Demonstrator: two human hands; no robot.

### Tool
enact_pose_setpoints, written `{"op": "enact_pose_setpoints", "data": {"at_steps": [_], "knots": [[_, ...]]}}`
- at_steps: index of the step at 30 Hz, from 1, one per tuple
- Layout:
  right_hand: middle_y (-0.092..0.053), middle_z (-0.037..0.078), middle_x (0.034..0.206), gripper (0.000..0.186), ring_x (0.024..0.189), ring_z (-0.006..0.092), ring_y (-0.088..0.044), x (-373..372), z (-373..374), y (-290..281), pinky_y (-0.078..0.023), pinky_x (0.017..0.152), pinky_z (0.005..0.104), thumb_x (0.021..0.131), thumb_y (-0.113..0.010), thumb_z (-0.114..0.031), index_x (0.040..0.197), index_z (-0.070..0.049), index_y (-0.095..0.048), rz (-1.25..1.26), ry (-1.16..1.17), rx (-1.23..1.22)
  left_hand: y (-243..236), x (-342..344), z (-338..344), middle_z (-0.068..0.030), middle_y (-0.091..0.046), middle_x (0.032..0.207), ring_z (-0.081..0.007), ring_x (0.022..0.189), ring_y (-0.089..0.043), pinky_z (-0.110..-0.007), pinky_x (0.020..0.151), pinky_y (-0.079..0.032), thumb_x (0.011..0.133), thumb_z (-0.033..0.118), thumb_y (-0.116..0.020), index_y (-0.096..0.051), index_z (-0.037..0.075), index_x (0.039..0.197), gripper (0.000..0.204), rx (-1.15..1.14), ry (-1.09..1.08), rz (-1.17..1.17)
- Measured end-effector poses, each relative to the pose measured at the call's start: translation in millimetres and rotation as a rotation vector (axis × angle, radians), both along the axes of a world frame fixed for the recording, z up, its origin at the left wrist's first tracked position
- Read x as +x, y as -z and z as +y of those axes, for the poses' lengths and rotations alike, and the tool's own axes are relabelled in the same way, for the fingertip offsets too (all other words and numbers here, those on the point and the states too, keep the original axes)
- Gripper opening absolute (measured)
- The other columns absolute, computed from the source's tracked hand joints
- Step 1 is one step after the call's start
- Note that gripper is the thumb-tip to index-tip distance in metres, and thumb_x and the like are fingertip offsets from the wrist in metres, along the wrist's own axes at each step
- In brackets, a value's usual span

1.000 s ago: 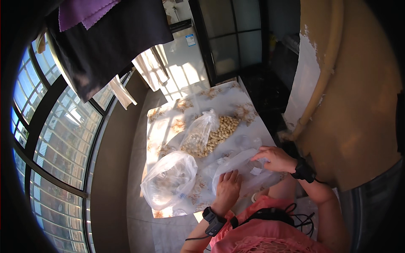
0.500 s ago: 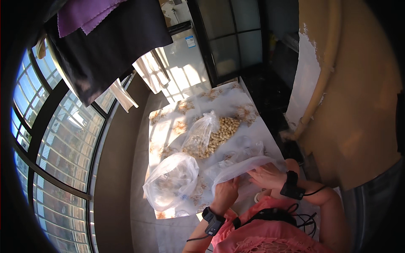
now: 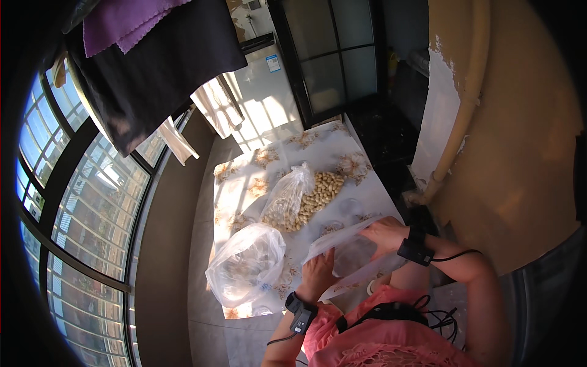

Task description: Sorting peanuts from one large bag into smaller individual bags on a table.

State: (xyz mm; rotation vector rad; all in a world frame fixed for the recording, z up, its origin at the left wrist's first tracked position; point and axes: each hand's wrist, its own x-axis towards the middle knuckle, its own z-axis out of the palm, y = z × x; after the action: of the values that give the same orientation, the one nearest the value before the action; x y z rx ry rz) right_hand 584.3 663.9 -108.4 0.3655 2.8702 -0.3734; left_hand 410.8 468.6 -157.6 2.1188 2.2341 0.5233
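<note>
A clear plastic bag (image 3: 354, 254) is stretched between my two hands at the table's near edge, its mouth spread. My left hand (image 3: 319, 272) grips the bag's left rim, fingers closed over the film. On the right side, my right hand (image 3: 386, 235) holds the opposite rim, with its fingertips partly hidden by the plastic. Beyond them lies a heap of peanuts in their shells (image 3: 321, 192), partly covered by a second clear bag (image 3: 290, 196) with a bunched top. A third, whitish plastic bag (image 3: 247, 263) stands puffed and open at the table's near left.
The table (image 3: 241, 177) has a pale flowered cover. Clothes (image 3: 165, 67) hang at the upper left beside a barred window (image 3: 101, 202). A white fridge-like cabinet (image 3: 263, 85) and a dark framed glass door (image 3: 327, 67) stand behind. A pipe (image 3: 468, 104) runs down the right wall.
Both hands have moved: the left a little left, the right slightly up. The bag between them is now spread wider and its mouth shows more openly.
</note>
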Motion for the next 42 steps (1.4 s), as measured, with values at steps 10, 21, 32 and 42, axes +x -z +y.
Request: {"op": "enact_pose_setpoints", "data": {"at_steps": [10, 21, 32, 42], "knots": [[-0.062, 0.009, 0.126, 0.064, 0.121, 0.0314, -0.057, 2, -6, 7, -0.05, 0.097, 0.0415, 0.063, -0.086, -0.031, 0.119, -0.011, -0.064, 0.137, -0.126, 0.071, 19, -2, 20, -0.021, -0.053, 0.134, -0.0388, 0.125, -0.051, -0.047, 0.099, -0.046, 0.079, 0.021, -0.075, -0.073, 0.011, 0.096, 0.02, -0.199, -0.009, -0.241], [-0.066, 0.003, 0.115, 0.038, 0.123, 0.0241, -0.055, 6, 18, 54, -0.043, 0.103, 0.0423, 0.068, -0.082, -0.029, 0.102, -0.014, -0.072, 0.354, -0.363, 0.041, 8, -16, 36, -0.0132, -0.057, 0.125, -0.0354, 0.128, -0.047, -0.051, 0.099, -0.037, 0.063, 0.039, -0.085, -0.064, 0.013, 0.102, 0.051, -0.036, 0.001, -0.121], [-0.064, 0.0, 0.118, 0.049, 0.12, 0.0213, -0.055, -4, 17, 43, -0.036, 0.1, 0.0439, 0.07, -0.08, -0.045, 0.106, -0.014, -0.07, 0.336, -0.063, 0.103, -41, 9, 16, -0.0072, -0.07, 0.099, -0.0299, 0.089, -0.068, -0.04, 0.077, -0.055, 0.079, 0.005, -0.073, -0.067, 0.008, 0.093, 0.016, 0.438, 0.155, -0.361], [-0.069, 0.008, 0.091, 0.018, 0.086, 0.0286, -0.066, -17, 0, 15, -0.051, 0.076, 0.0401, 0.077, -0.076, -0.022, 0.088, -0.008, -0.069, 0.638, 0.002, -0.069, -13, -26, -36, -0.0091, -0.057, 0.121, -0.0335, 0.117, -0.052, -0.048, 0.098, -0.038, 0.074, 0.008, -0.073, -0.065, 0.011, 0.104, 0.031, 0.572, -0.298, -0.139]]}}
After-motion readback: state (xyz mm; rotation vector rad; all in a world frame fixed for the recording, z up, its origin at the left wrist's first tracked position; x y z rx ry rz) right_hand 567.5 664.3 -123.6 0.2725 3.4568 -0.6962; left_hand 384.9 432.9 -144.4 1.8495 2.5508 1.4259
